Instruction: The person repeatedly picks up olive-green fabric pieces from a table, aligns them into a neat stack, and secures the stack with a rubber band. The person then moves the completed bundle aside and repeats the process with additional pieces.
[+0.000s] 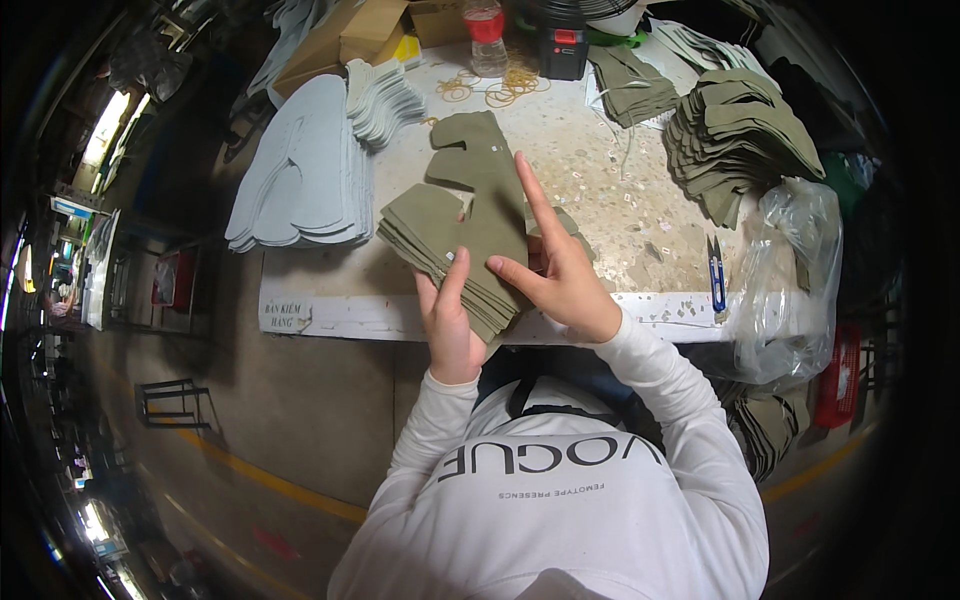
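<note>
A stack of olive-green cut fabric pieces [487,215] is held tilted over the table's front edge, its near layers fanned out. The top piece has notches along its left side and small white stickers. My left hand [452,325] is closed round the lower left of the stack, thumb on top and fingers mostly underneath. At the stack's right edge, my right hand [567,278] rests its thumb on the top piece. Its index finger stretches up along that edge, while the other fingers curl partly out of sight behind it. Another olive piece shows partly behind the right hand.
Grey cut pieces [310,170] are piled at left, olive piles [740,130] at right. Blue-handled thread snips [717,280] lie near a clear plastic bag [790,290]. Rubber bands [510,88], a bottle [487,40] and a cardboard box [345,45] stand along the back. Small stickers dot the table [600,200].
</note>
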